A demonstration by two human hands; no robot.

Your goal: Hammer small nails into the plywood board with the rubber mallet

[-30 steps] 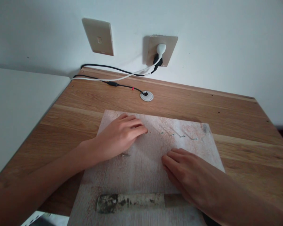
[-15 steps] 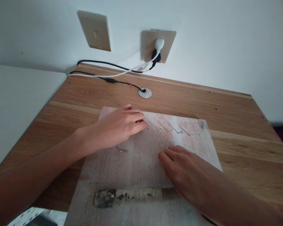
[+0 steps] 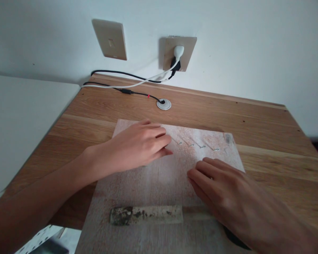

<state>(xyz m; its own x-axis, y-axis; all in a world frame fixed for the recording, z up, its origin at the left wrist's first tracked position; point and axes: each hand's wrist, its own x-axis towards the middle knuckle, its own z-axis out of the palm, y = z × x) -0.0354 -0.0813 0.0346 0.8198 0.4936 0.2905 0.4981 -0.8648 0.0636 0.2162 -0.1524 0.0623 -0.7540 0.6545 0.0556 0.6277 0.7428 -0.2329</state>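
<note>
Hands first: the left hand is over the upper left of a pale board, fingers bent and thumb a bit off the forefinger. Can't tell if anything's tucked between them. The right hand is well apart from it, over the board's right side, fingers bunched and curling under, so no idea if that one's gripping something.

Just right of the left fingertips there's a row of small nails, seemingly upright in the board. My guess is the spacing leaves finger room around each.

Below the hands, a blotchy handle lies crosswise on the board, which probably leaves it within easy reach. Its far end disappears by the right hand.

The board rests on a wooden tabletop, likely sparing it from nail holes. Farther back, the white cord and black cord run behind the board, presumably out of the way.
</note>
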